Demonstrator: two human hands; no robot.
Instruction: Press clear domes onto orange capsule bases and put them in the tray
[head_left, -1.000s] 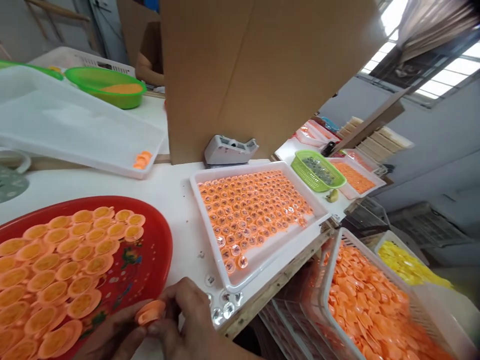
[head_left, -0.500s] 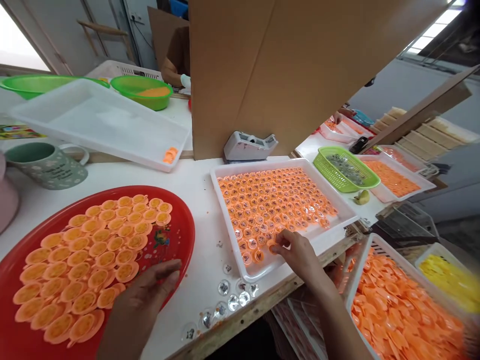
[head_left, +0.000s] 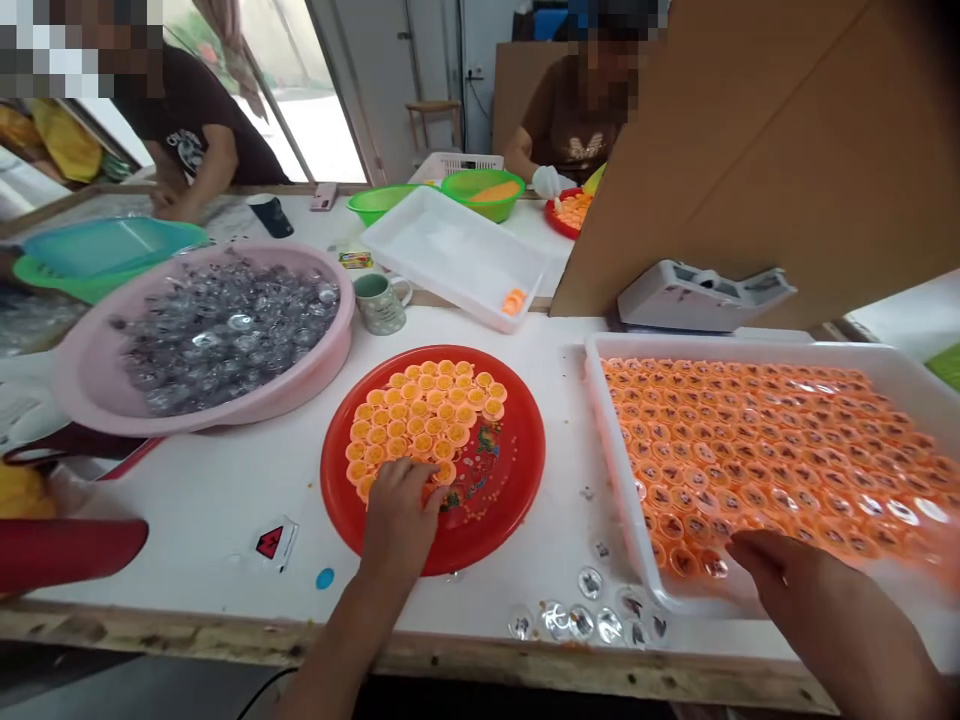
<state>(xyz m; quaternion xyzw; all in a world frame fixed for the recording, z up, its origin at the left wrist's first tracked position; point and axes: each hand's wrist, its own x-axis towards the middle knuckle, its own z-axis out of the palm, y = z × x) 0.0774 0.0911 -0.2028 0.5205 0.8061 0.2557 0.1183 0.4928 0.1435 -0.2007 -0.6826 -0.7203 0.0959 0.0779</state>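
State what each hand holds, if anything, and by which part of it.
The left hand is at the orange pieces on the red tray; whether it grips one cannot be told. The right hand, by the white tray, shows nothing held.

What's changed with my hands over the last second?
The left hand moved onto the orange pieces in the red tray; its grip is unclear. The right hand went right, over the filled white tray, and no longer shows the orange piece both hands held together. The view swung left. Both trays and the loose clear discs look unmoved.
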